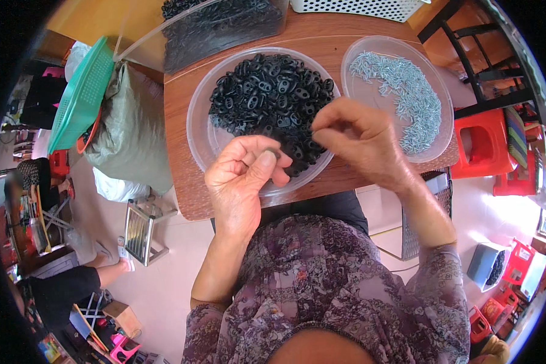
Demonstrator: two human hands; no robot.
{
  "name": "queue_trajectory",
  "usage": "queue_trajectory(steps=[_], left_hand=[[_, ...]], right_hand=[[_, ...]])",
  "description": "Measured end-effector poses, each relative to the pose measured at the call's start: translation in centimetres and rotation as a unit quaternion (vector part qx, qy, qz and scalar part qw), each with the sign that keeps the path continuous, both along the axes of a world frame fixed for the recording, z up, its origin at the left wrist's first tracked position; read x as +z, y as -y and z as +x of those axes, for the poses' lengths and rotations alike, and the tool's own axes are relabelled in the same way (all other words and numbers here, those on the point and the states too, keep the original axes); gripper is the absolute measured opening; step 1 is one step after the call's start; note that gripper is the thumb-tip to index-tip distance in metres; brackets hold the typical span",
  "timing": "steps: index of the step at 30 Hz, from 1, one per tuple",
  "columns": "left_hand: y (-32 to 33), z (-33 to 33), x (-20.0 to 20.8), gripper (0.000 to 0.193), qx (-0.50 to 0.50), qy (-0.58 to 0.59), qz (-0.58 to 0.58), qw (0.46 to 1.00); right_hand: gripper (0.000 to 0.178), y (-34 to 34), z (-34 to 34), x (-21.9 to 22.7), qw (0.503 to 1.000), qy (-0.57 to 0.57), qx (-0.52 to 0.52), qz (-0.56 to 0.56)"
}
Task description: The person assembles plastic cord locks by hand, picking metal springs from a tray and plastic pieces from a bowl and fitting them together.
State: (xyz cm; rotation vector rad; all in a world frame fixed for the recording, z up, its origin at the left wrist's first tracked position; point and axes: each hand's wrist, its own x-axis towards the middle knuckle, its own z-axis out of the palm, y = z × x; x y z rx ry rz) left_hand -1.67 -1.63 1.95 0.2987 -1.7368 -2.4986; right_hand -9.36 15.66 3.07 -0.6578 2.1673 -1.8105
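A: Okay, hands first. Pose?

B: Left hand (244, 173) comes up from the lower edge, palm turned toward the camera, fingers curled in, thumb and forefinger pinched together on a small black plastic piece (277, 153). Right hand (353, 138) reaches in from the right, wrist bent, fingertips bunched together just above the pile; whether they clamp anything I cannot tell.

A: The piece, where and what like?

B: At the left thumb tip, over the near rim of the clear round tray (195, 124). Dark, small, shape mostly hidden. Tray holds a heap of black oval links (267, 88) with holes, glossy.

A: Around it?

B: Second clear tray (443, 130) to the right with small silver metal pins (406, 91) in a curved pile. Both sit on a brown wooden table (179, 103).
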Motion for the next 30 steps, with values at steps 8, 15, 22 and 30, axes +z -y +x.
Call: queue_trajectory(steps=[8,15,22,30], left_hand=[[-0.1,0.7,0.1,0.015,0.041,0.001,0.002,0.999],[0.2,0.9,0.2,0.015,0.037,-0.007,-0.055,0.998],[0.1,1.2,0.1,0.014,0.035,-0.026,-0.117,0.992],[-0.2,1.4,0.2,0.013,0.047,-0.028,-0.198,0.979]], right_hand=[[0.011,2.8,1.2,-0.3,0.996,0.025,0.072,-0.046],[0.014,3.3,1.2,-0.3,0.997,0.009,0.07,-0.037],[0.015,3.4,1.3,-0.2,0.996,-0.001,0.073,-0.046],[0.014,3.4,1.3,-0.5,0.996,0.006,0.084,-0.039]])
